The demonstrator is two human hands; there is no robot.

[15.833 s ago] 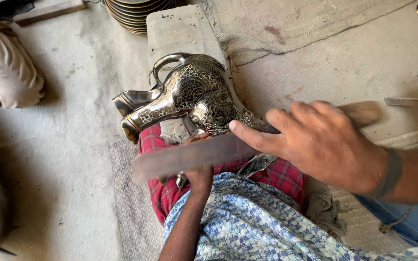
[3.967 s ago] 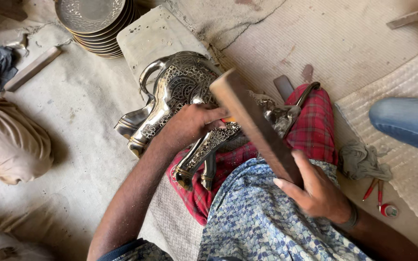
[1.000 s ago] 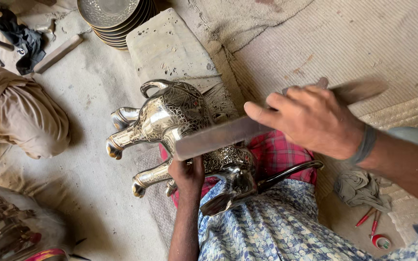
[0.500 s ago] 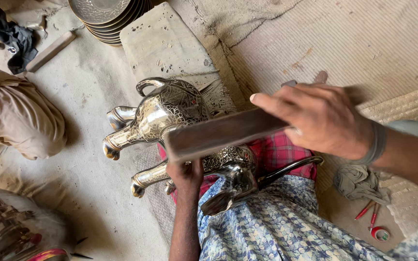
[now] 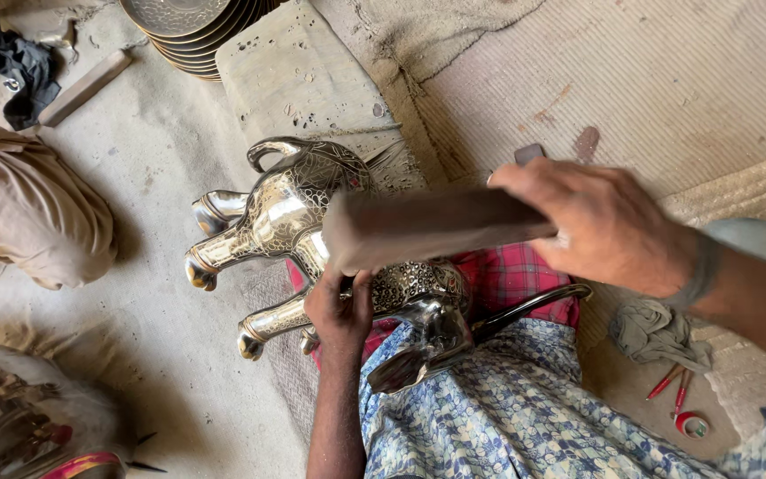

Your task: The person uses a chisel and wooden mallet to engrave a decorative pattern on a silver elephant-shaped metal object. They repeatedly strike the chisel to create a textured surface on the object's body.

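Head view, from the left edge inward: a tan cloth bundle (image 5: 24,213) lies on the dusty floor (image 5: 148,355), with a wooden stick (image 5: 84,87) and a stack of engraved metal plates (image 5: 190,27) toward the top left corner. A stone block (image 5: 299,80) sits just right of the plates.

In the middle, the engraved silver elephant figure (image 5: 299,226) lies on its side across the person's lap, resting on a red checked cloth (image 5: 511,275), its legs pointing left and its tail curl toward the stone block. The left hand (image 5: 340,310) is clenched around the figure's underside, near the belly, fingers curled tightly on the metal.

Above it, the right hand (image 5: 600,222) grips one end of a flat wooden bat (image 5: 427,226), fingers wrapped over its top; the bat is blurred and hangs just over the figure's back. Half a second ago the bat lay lower and more slanted across the body; now it sits nearly level and its free end is nearer the figure's shoulder. The elephant figure and left hand have barely shifted.

Toward the right edge, on the woven mat (image 5: 667,80), lie a crumpled grey rag (image 5: 653,333) and, below it, small red-handled tools (image 5: 677,383).
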